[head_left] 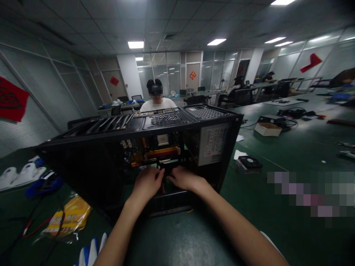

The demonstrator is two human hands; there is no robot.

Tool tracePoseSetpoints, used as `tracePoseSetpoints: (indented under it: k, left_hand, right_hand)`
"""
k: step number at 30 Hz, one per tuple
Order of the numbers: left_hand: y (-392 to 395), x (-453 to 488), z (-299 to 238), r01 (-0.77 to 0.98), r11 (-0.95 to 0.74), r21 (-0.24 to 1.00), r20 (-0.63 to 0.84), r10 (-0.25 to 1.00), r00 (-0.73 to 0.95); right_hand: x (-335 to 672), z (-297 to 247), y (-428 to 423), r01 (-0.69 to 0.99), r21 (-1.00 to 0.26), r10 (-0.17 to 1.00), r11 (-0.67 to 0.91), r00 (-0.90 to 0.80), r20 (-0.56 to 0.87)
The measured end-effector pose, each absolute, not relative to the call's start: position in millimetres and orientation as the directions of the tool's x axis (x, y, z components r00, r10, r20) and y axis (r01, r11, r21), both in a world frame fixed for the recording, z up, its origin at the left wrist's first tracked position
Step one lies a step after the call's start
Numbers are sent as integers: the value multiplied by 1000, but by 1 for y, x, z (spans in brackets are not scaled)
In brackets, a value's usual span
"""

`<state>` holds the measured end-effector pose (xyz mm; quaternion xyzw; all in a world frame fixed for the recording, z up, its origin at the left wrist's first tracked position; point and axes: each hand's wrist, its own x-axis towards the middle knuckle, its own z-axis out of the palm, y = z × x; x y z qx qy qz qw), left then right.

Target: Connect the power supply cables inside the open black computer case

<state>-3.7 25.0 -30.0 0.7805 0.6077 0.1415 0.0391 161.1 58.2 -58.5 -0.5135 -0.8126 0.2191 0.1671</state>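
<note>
A black computer case (83, 155) lies before me with its open side facing me. Inside it are a motherboard with slots (163, 149) and, at the right, a grey power supply (213, 144). Both hands reach into the lower part of the case, close together. My left hand (149, 181) has its fingers curled, thumb toward the right. Opposite it, my right hand (184, 178) is bent with its fingertips turned inward. Something dark, with a bit of red, shows between the hands; what the fingers hold is hidden.
A yellow plastic bag (70, 218) and white-and-blue gloves (93, 253) lie at the left front. A cooling fan (249, 162), a small cardboard box (267, 128) and cables (294, 112) are on the right. Across the table sits a person (158, 103) in a white top.
</note>
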Motion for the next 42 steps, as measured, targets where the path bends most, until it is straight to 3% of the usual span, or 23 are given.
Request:
tracePoseSetpoints:
  k: [3, 5, 8, 11, 13, 17, 23, 29, 34, 38, 42]
  left_hand:
    - [20, -16, -21, 788, -477, 389, 131, 876, 465]
    - [15, -25, -13, 723, -564, 399, 122, 814, 568]
    - [12, -35, -3, 779, -563, 275, 258, 824, 505]
    - [15, -39, 3, 850, -483, 209, 456, 817, 353]
    - [18, -39, 4, 870, -451, 200, 525, 799, 293]
    - [17, -34, 1, 864, -460, 205, 549, 785, 288]
    - [10, -20, -3, 853, -457, 250, 581, 776, 245]
    - [14, -17, -5, 844, -337, 418, 552, 832, 59]
    - [14, -19, 0, 712, -303, 633, 358, 930, 77]
    - [14, -19, 3, 518, -298, 802, 243, 954, 173]
    - [15, -19, 5, 390, -208, 897, 159, 975, 155]
  right_hand:
    - [157, -47, 57, 610, -665, 900, 431, -339, 273]
    - [156, -42, 57, 502, -749, 902, 432, -232, 364]
    - [156, -39, 57, 319, -871, 927, 374, -130, 351]
    - [158, -39, 57, 239, -934, 946, 266, -253, 204]
    - [159, -37, 55, 292, -903, 919, 315, -332, 213]
    - [156, -29, 47, 325, -828, 863, 458, -387, 325]
    - [146, -21, 41, 199, -890, 889, 411, -302, 344]
    - [145, -24, 46, -38, -957, 935, 289, -204, 291]
    - [145, -22, 43, -207, -967, 939, 150, -277, 205]
    - [145, -20, 41, -199, -973, 934, 120, -308, 178]
    - [145, -22, 43, -127, -972, 938, 199, -263, 227]
